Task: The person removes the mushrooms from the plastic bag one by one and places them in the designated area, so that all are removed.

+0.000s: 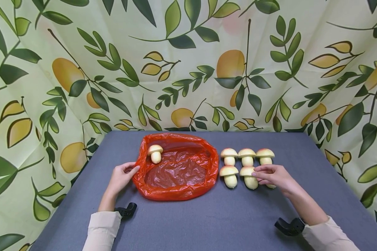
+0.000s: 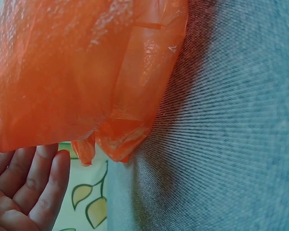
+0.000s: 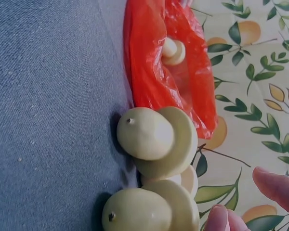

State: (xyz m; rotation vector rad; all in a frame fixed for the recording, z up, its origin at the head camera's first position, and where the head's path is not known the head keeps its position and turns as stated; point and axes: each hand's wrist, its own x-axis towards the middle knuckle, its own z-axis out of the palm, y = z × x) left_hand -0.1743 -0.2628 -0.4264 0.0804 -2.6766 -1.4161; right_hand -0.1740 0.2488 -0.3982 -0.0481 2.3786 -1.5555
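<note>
A red plastic bag (image 1: 176, 193) stands wide-mouthed on the table, with one toy mushroom (image 1: 156, 157) lying inside near its left wall. My left hand (image 1: 123, 176) pinches the bag's left rim between thumb and fingers; in the left wrist view its fingers (image 2: 31, 185) reach to the bag's edge, the thumb hidden. To the bag's right, several toy mushrooms with pale stems and reddish-cream caps stand in two rows. Over the front row's right end hovers my right hand (image 1: 274, 177), partly covering a mushroom (image 1: 271, 186). Its thumb and fingers are apart, near the front middle mushroom (image 1: 250, 182).
A grey-blue cloth covers the table (image 1: 201, 223). Behind and at both sides hangs a curtain (image 1: 191, 87) printed with leaves and fruit. Black wrist-worn devices (image 1: 290, 227) sit on both wrists beside the pale sleeves.
</note>
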